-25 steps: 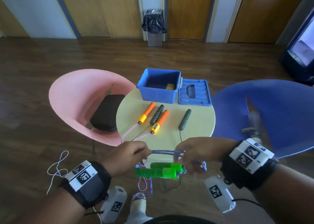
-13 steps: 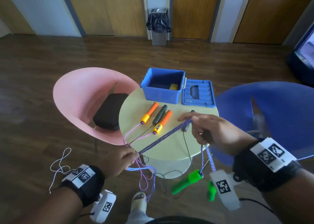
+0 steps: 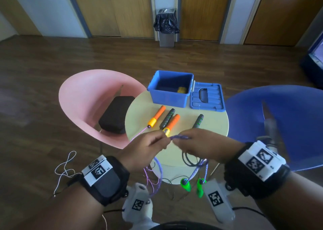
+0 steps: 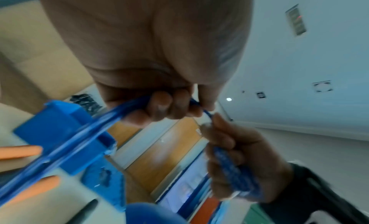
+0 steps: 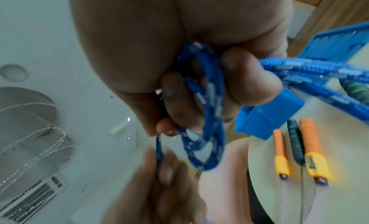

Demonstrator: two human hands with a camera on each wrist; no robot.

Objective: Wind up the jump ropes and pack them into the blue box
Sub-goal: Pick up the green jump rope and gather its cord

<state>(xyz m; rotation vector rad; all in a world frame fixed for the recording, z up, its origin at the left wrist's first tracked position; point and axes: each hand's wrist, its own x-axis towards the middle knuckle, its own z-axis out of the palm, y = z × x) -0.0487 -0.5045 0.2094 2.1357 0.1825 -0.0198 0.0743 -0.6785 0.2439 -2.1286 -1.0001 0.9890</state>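
Hands have closed together, each grip [image 3: 146, 146] [image 3: 203, 146] pinching the looped blue-speckled rope [image 5: 201, 104].

A round table [image 3: 215, 125] carries the blue box [image 3: 168, 98], its lid [image 3: 207, 98], and four rope handles [image 3: 168, 119].

Both hands [image 3: 145, 151] [image 3: 206, 147] pinch the blue rope [image 3: 180, 137] — green handles [image 3: 185, 184] dangling.

A blue rope [image 5: 209, 110] flecked with white is seen, with green handles [image 3: 185, 184]. Two handles [image 3: 156, 116] are coloured orange and yellow; two others [image 3: 198, 121] are dark with green rings. The box [image 3: 168, 97] and lid [image 3: 207, 97] are blue, the table [image 3: 215, 125] pale yellow. One chair [image 3: 83, 97] is pink, the other [image 3: 288, 116] blue.
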